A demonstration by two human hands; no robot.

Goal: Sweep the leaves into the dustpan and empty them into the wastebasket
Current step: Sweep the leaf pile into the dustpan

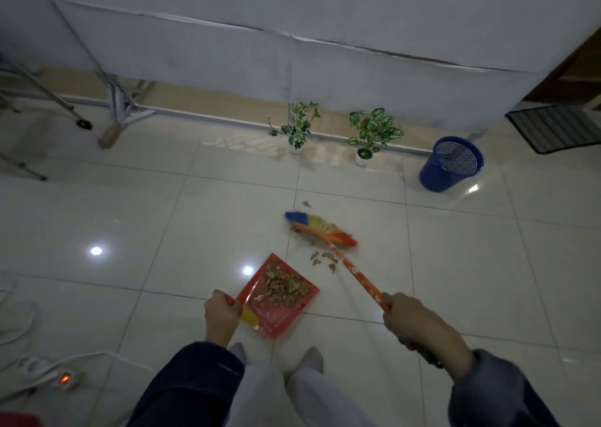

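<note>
The right hand [419,321] had its fingers [398,306] wrapped around the broom handle [354,278], which ran up and to the left from the grip to the broom head [320,228] on the floor [162,215]. The head lay crosswise to the handle, its blue end to the left and its orange end to the right. The left hand [221,317] clenched the yellow-and-red dustpan handle [248,316]. The red dustpan [276,296] sat on the floor just in front of the person's feet, its open edge pointing up and to the right toward the broom, with a heap of dry leaves [283,285] inside. A few loose leaves [323,259] lay between the dustpan and the broom head, and one leaf [306,204] lay beyond the bristles.

The blue wastebasket [450,163] stood well apart, farther back on the right, near two small potted plants [370,134] along the wall. A power strip [48,371] with a lit switch lay on the floor at the left.
</note>
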